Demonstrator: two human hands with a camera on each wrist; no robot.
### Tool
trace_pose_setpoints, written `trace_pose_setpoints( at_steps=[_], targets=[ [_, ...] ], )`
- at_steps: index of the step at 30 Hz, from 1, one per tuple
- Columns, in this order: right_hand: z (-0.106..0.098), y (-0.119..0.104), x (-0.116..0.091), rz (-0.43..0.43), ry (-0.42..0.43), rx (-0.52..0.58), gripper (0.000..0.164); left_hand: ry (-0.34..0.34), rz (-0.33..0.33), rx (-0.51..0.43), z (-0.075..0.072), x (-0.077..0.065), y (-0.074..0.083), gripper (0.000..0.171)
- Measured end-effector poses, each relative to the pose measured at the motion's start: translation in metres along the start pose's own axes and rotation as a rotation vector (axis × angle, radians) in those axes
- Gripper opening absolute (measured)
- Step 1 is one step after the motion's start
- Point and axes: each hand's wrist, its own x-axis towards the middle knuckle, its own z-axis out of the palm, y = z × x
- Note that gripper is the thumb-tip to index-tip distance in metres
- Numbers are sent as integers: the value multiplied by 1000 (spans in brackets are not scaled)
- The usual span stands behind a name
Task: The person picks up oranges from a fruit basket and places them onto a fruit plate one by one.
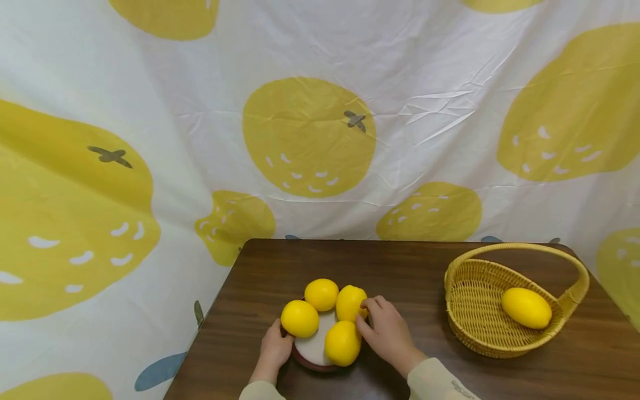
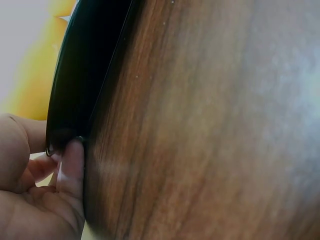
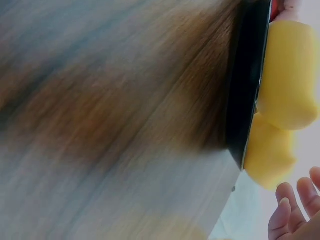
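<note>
A round plate (image 1: pixel 312 350) with a pale inside and a dark outer side carries several yellow lemons. One lemon (image 1: pixel 299 319) lies at its left, another (image 1: pixel 321 295) at the back, and the rest stand along the right. My left hand (image 1: pixel 275 349) pinches the plate's left rim; in the left wrist view, the thumb (image 2: pixel 71 167) presses against the dark side. At the right, my right hand (image 1: pixel 387 330) has its fingers beside the back right lemon (image 1: pixel 350 303) and near the front right lemon (image 1: pixel 342 343). In the right wrist view those fingers are loosely bent around nothing.
A yellow wicker basket (image 1: pixel 462 328) with a tall handle stands on the table's right side, holding one lemon (image 1: pixel 526 308). The brown wooden table (image 1: pixel 400 266) ends at a curtain (image 1: pixel 425 144) with printed lemons.
</note>
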Motion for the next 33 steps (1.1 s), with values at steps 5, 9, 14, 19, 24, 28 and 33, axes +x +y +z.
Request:
trace_pose_setpoints(
  at_steps=[5, 9, 14, 19, 24, 28, 33],
  targets=[
    [-2, 5, -1, -4, 17, -9, 21, 6, 11, 5, 1, 0, -2, 37],
    [-6, 10, -2, 8, 27, -10, 20, 11, 12, 8, 1, 1, -3, 29],
    [-12, 15, -2, 25, 35, 1, 21, 25, 27, 3, 1, 0, -4, 25],
    [-16, 20, -2, 20, 58, -4, 20, 33, 30, 0, 1, -2, -3, 28],
    [-20, 23, -4, 15, 72, -19, 18, 33, 15, 6, 1, -2, -2, 27],
    [-28, 25, -5, 8, 78, -18, 18, 35, 22, 10, 1, -2, -2, 25],
    [-42, 27, -5, -20, 109, -38, 17, 47, 40, 16, 2, 1, -3, 26]
  ],
)
